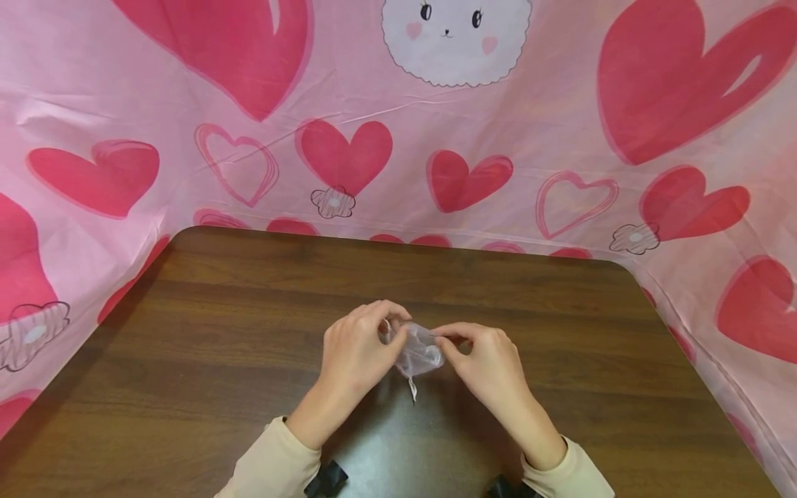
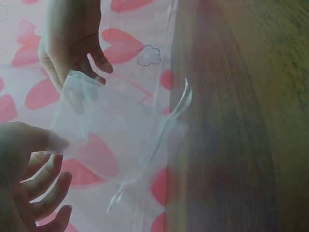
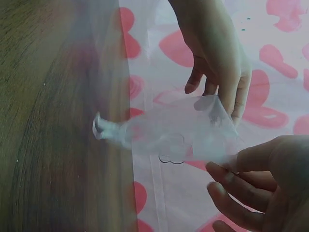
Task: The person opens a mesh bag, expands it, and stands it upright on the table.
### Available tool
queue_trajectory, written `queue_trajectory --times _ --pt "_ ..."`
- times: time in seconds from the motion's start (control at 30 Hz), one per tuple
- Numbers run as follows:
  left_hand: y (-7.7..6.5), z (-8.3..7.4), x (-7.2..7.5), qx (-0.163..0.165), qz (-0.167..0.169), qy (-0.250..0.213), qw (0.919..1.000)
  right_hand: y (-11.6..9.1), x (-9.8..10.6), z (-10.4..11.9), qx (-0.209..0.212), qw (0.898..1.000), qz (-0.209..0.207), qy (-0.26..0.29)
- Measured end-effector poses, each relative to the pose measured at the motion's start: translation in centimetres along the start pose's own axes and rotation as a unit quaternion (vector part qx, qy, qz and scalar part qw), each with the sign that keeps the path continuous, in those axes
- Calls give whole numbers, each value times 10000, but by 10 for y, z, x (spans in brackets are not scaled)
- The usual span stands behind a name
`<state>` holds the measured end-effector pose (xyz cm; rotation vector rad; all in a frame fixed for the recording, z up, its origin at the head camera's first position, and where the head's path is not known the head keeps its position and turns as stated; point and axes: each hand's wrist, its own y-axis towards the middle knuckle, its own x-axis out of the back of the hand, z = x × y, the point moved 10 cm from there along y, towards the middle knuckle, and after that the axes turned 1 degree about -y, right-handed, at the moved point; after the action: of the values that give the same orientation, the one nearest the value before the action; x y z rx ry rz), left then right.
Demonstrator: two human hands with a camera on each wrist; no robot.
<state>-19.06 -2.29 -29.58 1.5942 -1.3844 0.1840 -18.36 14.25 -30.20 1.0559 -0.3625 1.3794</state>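
A small sheer white drawstring pouch (image 1: pixel 420 351) is held above the table between both hands. My left hand (image 1: pixel 364 346) pinches one corner of it between thumb and fingers, and my right hand (image 1: pixel 488 356) pinches another. In the left wrist view the gauzy pouch (image 2: pixel 116 130) is stretched out, its white cord (image 2: pixel 161 137) running across the end away from the fingers. The right wrist view has the pouch (image 3: pixel 178 128) with its gathered end toward the table side. Whether anything lies inside cannot be made out.
A dark brown wooden table (image 1: pixel 236 332) with rounded far corners lies beneath the hands. Behind it and at both sides hangs a pink cloth (image 1: pixel 411 131) printed with hearts. Black straps (image 1: pixel 326 478) show by the beige sleeves (image 1: pixel 274 460).
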Motion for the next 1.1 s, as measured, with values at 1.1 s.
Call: queue_trajectory --times 1.1 --pt "-2 -5 -9 -252 482 555 9970 -1 3 2 135 9992 -59 -381"
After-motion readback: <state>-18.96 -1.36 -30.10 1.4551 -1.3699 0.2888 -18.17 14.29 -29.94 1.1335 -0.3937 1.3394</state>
